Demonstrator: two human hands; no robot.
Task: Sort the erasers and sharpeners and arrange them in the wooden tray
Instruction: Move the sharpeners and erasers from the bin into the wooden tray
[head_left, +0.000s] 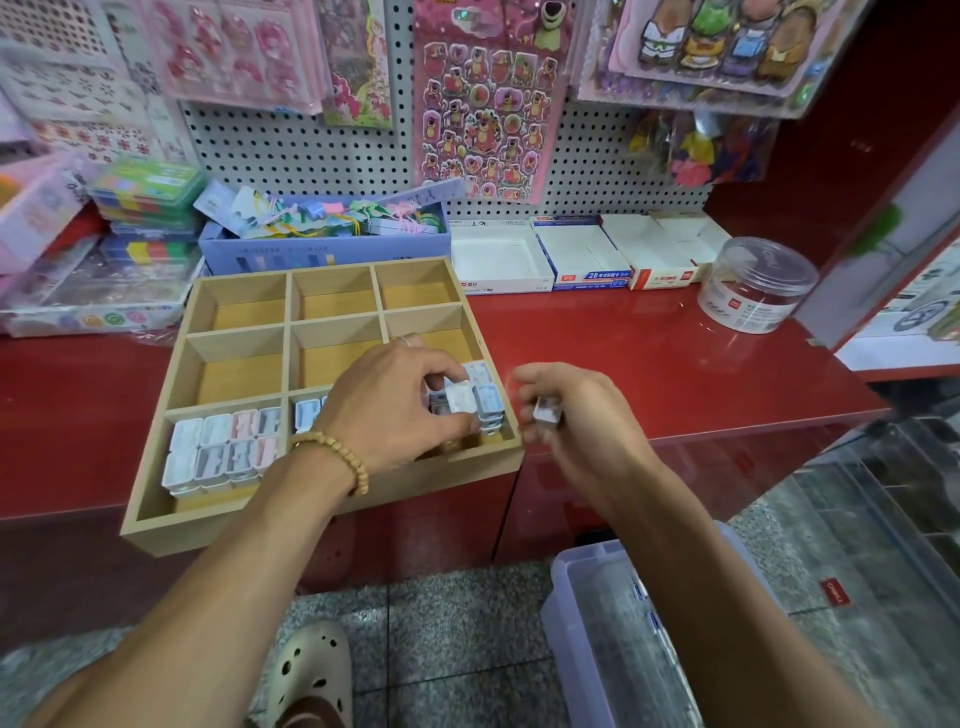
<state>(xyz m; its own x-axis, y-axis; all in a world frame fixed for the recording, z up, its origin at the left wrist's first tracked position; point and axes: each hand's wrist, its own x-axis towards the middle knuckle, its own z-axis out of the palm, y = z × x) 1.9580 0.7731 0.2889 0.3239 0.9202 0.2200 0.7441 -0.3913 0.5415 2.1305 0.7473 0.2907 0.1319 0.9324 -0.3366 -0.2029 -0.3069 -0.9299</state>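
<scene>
The blue carton (592, 260) reads "2B"; other print is too blurred. Left hand (395, 400) pinches a small white boxy sharpener (461, 397) over the wooden tray (291, 322)'s near-right compartment, while the right hand (566, 410) grips another blurred piece (546, 413) just beside the rim.

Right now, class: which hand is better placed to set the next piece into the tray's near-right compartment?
Probably the left hand: it holds a white piece right over that compartment of the tray. The right hand grips another piece just outside the rim.
</scene>
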